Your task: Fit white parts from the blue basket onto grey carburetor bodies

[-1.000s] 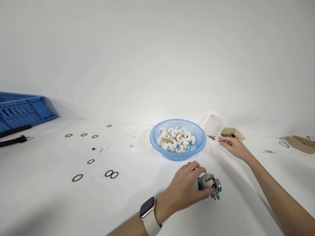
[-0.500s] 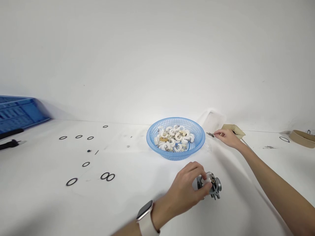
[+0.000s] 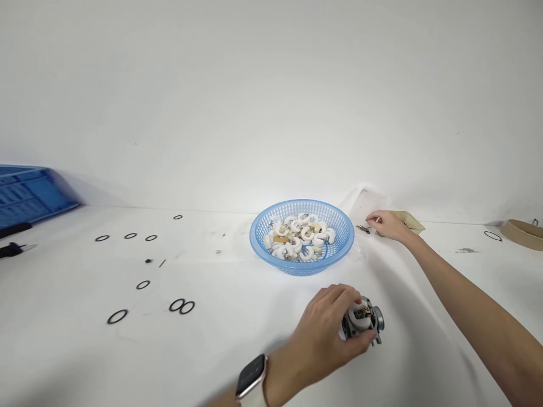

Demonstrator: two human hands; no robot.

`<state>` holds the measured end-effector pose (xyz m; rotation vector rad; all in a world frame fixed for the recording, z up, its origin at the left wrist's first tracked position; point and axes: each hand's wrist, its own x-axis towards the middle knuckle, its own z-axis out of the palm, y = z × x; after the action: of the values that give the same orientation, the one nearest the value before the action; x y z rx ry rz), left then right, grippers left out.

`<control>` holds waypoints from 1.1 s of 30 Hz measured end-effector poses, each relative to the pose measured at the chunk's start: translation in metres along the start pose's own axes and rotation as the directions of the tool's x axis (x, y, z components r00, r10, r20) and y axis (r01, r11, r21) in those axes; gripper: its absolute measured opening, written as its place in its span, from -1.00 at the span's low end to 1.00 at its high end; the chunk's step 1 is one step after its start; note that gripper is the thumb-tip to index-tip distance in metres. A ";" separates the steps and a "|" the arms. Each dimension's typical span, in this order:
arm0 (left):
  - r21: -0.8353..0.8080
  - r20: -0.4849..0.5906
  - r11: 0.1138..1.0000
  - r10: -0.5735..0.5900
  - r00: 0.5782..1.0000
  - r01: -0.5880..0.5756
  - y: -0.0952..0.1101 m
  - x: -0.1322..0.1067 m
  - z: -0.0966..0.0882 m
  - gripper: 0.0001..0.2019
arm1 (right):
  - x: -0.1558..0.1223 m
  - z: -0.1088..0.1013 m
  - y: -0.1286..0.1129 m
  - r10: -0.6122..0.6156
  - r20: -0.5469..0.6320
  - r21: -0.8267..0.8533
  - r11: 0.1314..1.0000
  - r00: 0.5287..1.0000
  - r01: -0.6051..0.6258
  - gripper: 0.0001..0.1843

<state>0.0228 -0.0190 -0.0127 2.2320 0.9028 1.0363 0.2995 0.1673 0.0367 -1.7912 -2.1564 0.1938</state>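
Near the front of the table, my left hand (image 3: pixel 328 322) grips a metal carburetor body (image 3: pixel 376 320), thumb on its near side and fingers over the far side. A white U-shaped float (image 3: pixel 360 322) sits in the body's opening, with brass parts showing inside. Farther back, my right hand (image 3: pixel 387 224) has its thumb and forefinger together just above a small pile of thin metal pins (image 3: pixel 363 229). Whatever lies between those fingertips is too small to make out. Behind that hand is a beige packet (image 3: pixel 410 221), partly hidden.
A blue basket (image 3: pixel 255 249) of white floats stands mid-table. Several black rubber rings (image 3: pixel 117 316) lie at left, with a blue crate (image 3: pixel 36 198) and a black-handled tool (image 3: pixel 11 250) beyond. At right are a tape roll (image 3: pixel 524 234) and a larger black ring (image 3: pixel 492 236).
My left hand has turned the carburetor body slightly, so more of the float and brass parts shows. The right hand has shifted a little away from me at the pins.
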 end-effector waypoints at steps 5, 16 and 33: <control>-0.073 0.014 0.996 -0.041 0.999 0.042 0.004 0.002 -0.004 -0.66 | 0.011 0.004 0.003 0.012 0.008 -0.228 0.974 1.000 -0.010 -0.70; -0.098 0.028 0.990 -0.103 0.994 0.105 0.001 0.004 0.001 -0.60 | 0.028 0.041 -0.024 -0.023 0.082 -0.663 0.745 0.996 0.072 -0.64; -0.097 -0.051 0.995 -0.029 0.998 0.024 -0.001 0.002 0.007 -0.59 | 0.034 0.027 -0.034 0.044 0.076 -0.587 0.810 0.996 0.009 -0.64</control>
<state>0.0291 -0.0183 -0.0168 2.1170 0.8827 1.1068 0.2536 0.1967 0.0275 -2.1470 -2.4398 -0.4609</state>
